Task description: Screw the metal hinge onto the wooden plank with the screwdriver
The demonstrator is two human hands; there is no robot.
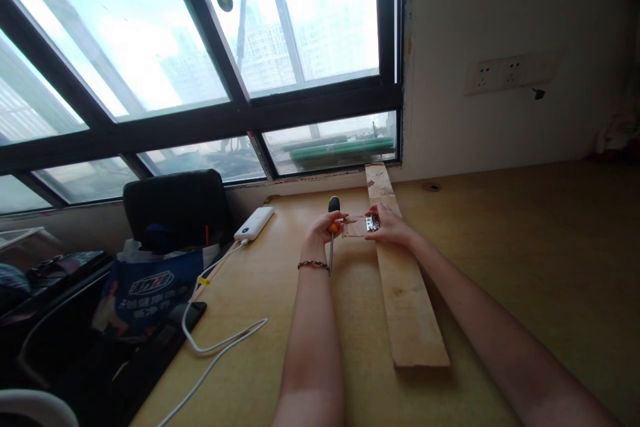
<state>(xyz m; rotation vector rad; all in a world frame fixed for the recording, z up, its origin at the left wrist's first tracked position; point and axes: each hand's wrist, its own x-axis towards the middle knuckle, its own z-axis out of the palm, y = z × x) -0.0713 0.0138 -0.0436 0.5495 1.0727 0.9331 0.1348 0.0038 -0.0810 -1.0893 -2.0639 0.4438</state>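
The left hand [326,225], curled round a screwdriver [334,205], pinches a clear packet [355,227]; the right hand [391,224] grips a metal piece [371,223] above the board [410,307]. Best keep the screwdriver's shaft clear of both.

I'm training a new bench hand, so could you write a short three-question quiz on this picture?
1. Which hand holds the screwdriver?
2. True or false: the white power bank lies on the table, apart from the wooden board.
3. Fill in the blank: the right hand holds a small shiny piece made of ____.

Key:
1. The left hand.
2. True.
3. Metal.
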